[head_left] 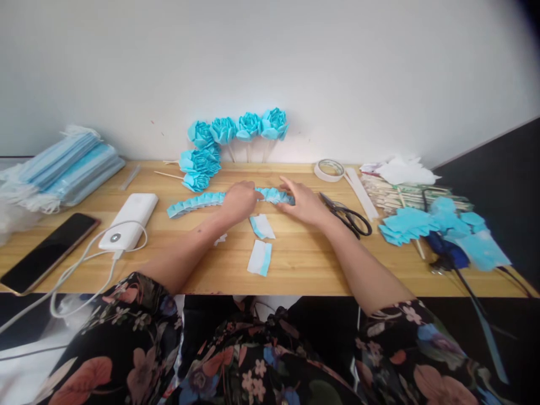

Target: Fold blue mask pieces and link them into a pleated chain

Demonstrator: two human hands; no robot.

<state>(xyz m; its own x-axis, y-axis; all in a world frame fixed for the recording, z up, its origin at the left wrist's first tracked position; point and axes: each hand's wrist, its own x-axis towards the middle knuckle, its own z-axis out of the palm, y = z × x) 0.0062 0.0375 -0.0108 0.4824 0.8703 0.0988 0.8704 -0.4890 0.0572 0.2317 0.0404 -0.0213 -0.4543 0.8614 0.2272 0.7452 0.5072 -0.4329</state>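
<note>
A pleated light-blue strip (198, 201) lies across the middle of the table, its folds overlapping in a row. My left hand (241, 201) rests over the strip's middle with curled fingers closed on it, hiding part of the folds. At the strip's right end is my right hand (304, 203), thumb and fingers apart on either side of the folds. Below the strip are two loose blue-and-white fabric pieces, one (262, 226) nearer the hands and another (259, 257) closer to the table's front edge. Small white scraps (220, 239) lie beside my left forearm.
Blue fabric roses (248, 126) on sticks stand and lie at the back. Black scissors (346, 215), a tape roll (329, 170), wooden sticks (392, 192) and blue pieces (407, 225) lie right. Leftward are face masks (71, 166), a white power bank (129, 222) and a phone (49, 253).
</note>
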